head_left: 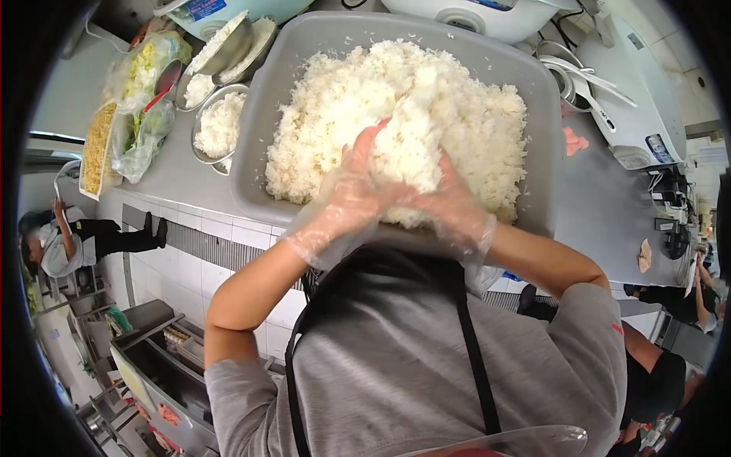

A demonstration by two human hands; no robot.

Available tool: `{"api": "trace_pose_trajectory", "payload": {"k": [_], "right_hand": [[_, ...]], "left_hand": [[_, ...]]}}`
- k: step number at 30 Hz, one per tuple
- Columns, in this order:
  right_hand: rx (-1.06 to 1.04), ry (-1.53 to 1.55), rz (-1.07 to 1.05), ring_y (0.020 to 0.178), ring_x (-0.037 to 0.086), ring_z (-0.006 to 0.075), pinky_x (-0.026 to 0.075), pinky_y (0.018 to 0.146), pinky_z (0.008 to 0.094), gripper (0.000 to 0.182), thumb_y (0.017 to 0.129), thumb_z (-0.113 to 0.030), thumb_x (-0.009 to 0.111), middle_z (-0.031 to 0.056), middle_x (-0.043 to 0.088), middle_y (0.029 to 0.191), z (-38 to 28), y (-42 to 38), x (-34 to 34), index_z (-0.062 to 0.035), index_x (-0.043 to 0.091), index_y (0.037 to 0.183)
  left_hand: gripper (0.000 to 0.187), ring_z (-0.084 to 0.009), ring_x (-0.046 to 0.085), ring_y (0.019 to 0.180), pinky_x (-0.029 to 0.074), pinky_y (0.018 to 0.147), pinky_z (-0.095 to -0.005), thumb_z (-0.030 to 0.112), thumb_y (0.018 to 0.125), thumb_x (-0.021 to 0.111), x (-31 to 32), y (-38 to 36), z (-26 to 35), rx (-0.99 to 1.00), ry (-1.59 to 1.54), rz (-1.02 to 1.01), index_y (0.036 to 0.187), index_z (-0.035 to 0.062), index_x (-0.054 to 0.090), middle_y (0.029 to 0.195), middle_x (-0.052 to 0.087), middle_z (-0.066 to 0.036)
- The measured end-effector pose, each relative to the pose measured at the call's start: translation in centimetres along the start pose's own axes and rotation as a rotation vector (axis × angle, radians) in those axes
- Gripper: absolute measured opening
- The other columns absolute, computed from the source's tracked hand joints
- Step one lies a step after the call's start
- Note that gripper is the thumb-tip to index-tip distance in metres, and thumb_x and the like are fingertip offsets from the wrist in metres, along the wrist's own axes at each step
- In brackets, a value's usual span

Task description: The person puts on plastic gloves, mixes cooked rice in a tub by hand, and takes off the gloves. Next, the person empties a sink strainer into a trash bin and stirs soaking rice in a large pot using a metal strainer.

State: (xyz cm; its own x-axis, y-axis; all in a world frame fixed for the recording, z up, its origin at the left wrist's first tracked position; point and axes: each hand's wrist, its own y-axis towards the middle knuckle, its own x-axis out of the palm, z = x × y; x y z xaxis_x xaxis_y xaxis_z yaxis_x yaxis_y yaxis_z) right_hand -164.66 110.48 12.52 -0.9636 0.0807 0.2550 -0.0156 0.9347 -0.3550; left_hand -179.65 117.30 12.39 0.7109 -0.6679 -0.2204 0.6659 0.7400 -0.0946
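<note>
A large grey tub (259,145) on the counter is heaped with cooked white rice (335,99). Both my hands wear thin clear plastic gloves. My left hand (354,190) and my right hand (449,202) are pressed together around a lump of rice (411,141) at the tub's near edge, the left cupping it from the left, the right from below and the right. The fingers are partly buried in the rice.
Metal bowls (219,126) of rice and bagged vegetables (141,99) sit left of the tub. Rice cookers (640,99) and ladles (582,80) stand at the right and far side. A person (68,244) is at the left, others (670,365) at the right.
</note>
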Motion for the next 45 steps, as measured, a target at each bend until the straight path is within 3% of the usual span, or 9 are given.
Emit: {"api": "trace_pose_trajectory", "payload": {"k": [10,16,21,25,26,28,33,35,45], "right_hand": [[-0.328,-0.602,0.101,0.102,0.051,0.0155,0.044,0.086,0.0292,0.042,0.078,-0.005,0.059,0.0083,0.056,0.109,-7.7,0.7,-3.0,-0.0010,0.043,0.115],[-1.100,-1.540,0.106,0.082,0.058,0.0179,0.045,0.069,0.0289,0.020,0.081,-0.014,0.053,0.0116,0.060,0.094,-8.2,5.0,-8.9,0.0005,0.057,0.096],[-0.210,-0.637,-0.043,0.089,0.056,0.0176,0.043,0.076,0.0279,0.035,0.078,-0.019,0.059,0.0111,0.059,0.101,-9.6,3.6,-7.8,-0.0062,0.053,0.110],[-0.090,-0.976,-0.032,0.092,0.055,0.0182,0.045,0.071,0.0272,0.063,0.078,-0.024,0.060,0.0128,0.050,0.116,-9.9,0.8,-10.6,-0.0079,0.028,0.130],[0.049,-0.963,-0.242,0.092,0.055,0.0170,0.047,0.064,0.0263,0.067,0.079,-0.023,0.058,0.0136,0.047,0.119,-9.2,0.8,-11.6,-0.0081,0.021,0.134],[0.529,-0.675,-0.171,0.101,0.050,0.0271,0.046,0.080,0.0344,0.082,0.076,-0.035,0.062,0.0130,0.040,0.127,-6.3,-0.8,-10.3,-0.0043,0.014,0.135],[0.467,-0.237,-0.033,0.113,0.043,0.0274,0.045,0.083,0.0304,0.073,0.079,-0.029,0.060,0.0182,0.031,0.133,-2.1,-1.9,-3.8,-0.0010,0.020,0.133],[0.062,-0.579,-0.453,0.109,0.046,0.0252,0.043,0.086,0.0312,0.062,0.079,-0.023,0.060,0.0200,0.036,0.129,2.0,-0.8,-4.7,0.0053,0.030,0.126],[-0.173,-0.240,-0.144,0.084,0.055,0.0148,0.047,0.070,0.0243,0.025,0.083,-0.017,0.055,0.0117,0.057,0.098,3.6,1.0,-3.9,0.0021,0.057,0.100]], "left_hand": [[0.049,-0.0309,0.047,0.107,0.036,0.093,-0.0354,0.035,0.079,0.058,-3.5,5.3,7.3,0.062,0.357,0.129,0.115,0.0018,0.049,0.119,0.047,-0.020],[0.068,-0.0324,0.044,0.111,0.032,0.095,-0.0383,0.057,0.084,0.032,-3.0,5.5,7.3,-0.076,0.621,0.329,0.117,-0.0011,0.047,0.114,0.050,-0.022],[0.070,-0.0286,0.047,0.106,0.038,0.088,-0.0372,0.061,0.077,0.042,-6.2,5.1,3.6,-0.080,0.548,0.238,0.122,0.0079,0.041,0.111,0.048,-0.019],[0.055,-0.0296,0.043,0.111,0.036,0.091,-0.0343,0.045,0.075,0.055,-10.2,0.0,2.0,0.774,1.857,-0.035,0.117,0.0107,0.048,0.111,0.052,-0.017],[0.055,-0.0296,0.043,0.111,0.036,0.091,-0.0343,0.045,0.075,0.055,-9.6,-1.0,2.2,0.764,1.848,-0.048,0.117,0.0107,0.048,0.111,0.052,-0.017],[0.043,-0.0280,0.045,0.109,0.029,0.097,-0.0316,0.053,0.072,0.053,-8.1,-2.4,2.5,-0.396,0.987,-0.271,0.101,0.0222,0.062,0.114,0.052,-0.012],[0.040,-0.0311,0.044,0.110,0.036,0.091,-0.0334,0.038,0.071,0.062,-4.7,-0.7,-1.1,-0.154,0.851,-0.555,0.100,0.0111,0.060,0.113,0.052,-0.015],[0.048,-0.0309,0.045,0.109,0.037,0.090,-0.0340,0.038,0.070,0.063,-3.1,0.2,-0.4,-0.275,0.866,-0.628,0.109,0.0102,0.056,0.114,0.051,-0.016],[0.063,-0.0142,0.048,0.104,0.040,0.089,-0.0274,0.004,0.071,0.066,-1.8,0.8,1.5,-0.064,0.053,-0.070,0.125,0.0042,0.036,0.116,0.051,-0.009]]}}
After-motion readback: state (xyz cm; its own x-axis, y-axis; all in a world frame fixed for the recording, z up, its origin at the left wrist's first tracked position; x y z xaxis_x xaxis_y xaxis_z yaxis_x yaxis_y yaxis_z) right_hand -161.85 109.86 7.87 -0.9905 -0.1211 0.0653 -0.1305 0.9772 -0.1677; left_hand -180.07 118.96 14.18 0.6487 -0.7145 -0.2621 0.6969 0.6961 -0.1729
